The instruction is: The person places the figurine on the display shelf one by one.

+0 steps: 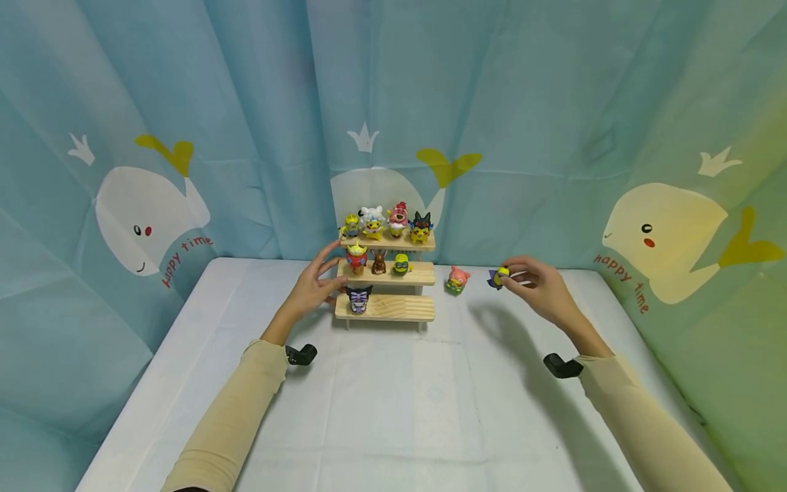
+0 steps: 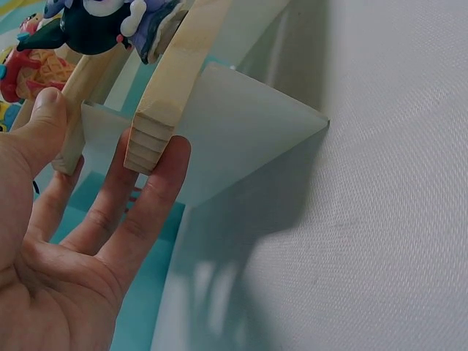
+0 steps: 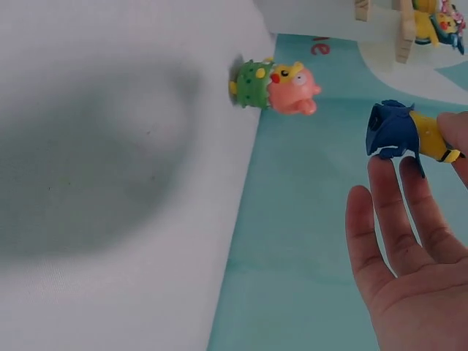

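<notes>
My left hand [image 1: 310, 288] is at the left end of a three-tier wooden display stand [image 1: 402, 309]. In the left wrist view its spread, fairly straight fingers [image 2: 146, 212] touch the plank ends, thumb by the middle tier. My right hand [image 1: 546, 292] pinches a small yellow-headed figurine [image 3: 395, 130] with a dark blue lower part, held up to the right of the stand. Between them a pink and green figurine [image 1: 457, 279] stands on the table. A black and purple figurine [image 1: 359, 300] occupies the bottom tier's left end.
Several figurines line the top tier, among them a pink bear-like one [image 1: 397, 219]. The middle tier bears a red-clad one [image 1: 356, 259], a brown one [image 1: 378, 263] and a yellow-green one [image 1: 402, 264]. Behind the white-covered table [image 1: 381, 410] hangs a blue curtain [image 1: 246, 82] printed with whales.
</notes>
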`<state>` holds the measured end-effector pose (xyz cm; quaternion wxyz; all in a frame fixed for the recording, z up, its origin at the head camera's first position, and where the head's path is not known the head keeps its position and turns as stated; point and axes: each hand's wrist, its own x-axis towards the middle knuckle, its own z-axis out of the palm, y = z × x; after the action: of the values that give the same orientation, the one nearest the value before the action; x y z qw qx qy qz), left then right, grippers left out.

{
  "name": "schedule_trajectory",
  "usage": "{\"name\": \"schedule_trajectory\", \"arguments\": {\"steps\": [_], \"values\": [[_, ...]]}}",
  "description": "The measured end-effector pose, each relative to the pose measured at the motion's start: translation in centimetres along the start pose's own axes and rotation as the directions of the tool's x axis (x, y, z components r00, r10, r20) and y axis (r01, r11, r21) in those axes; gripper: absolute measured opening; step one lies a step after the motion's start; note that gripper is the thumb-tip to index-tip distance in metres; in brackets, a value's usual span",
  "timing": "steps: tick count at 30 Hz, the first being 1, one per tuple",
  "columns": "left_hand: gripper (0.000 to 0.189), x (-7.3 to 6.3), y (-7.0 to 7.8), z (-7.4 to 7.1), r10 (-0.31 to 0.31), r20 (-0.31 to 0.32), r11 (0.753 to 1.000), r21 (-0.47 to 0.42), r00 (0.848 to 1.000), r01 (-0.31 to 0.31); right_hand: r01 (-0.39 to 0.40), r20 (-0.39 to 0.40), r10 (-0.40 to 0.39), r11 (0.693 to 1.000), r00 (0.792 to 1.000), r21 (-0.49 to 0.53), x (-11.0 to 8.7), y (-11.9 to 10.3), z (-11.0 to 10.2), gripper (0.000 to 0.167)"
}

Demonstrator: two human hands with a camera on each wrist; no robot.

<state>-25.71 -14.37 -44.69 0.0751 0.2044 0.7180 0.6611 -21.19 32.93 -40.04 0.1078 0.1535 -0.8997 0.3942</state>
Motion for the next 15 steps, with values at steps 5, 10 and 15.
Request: {"name": "schedule_trajectory", "arguments": {"steps": [5,10,15], "values": [[0.079,0.1,-0.1,0.0,-0.013,-0.001,1.0,-0.006,1.0,0.013,0.037,-0.006,-0.037,0.999,0.999,0.012,-0.5,-0.3,-0.4,0.028],[0.078,0.1,0.0,0.0,-0.004,-0.001,1.0,0.007,1.0,0.004,0.049,-0.007,-0.049,0.998,0.999,0.026,-0.9,-0.7,-0.5,0.028],[0.078,0.1,0.0,0.1,0.005,-0.005,1.0,0.019,1.0,-0.004,0.037,-0.004,-0.037,0.998,0.999,0.052,-1.1,-1.4,-0.4,0.03]]}}
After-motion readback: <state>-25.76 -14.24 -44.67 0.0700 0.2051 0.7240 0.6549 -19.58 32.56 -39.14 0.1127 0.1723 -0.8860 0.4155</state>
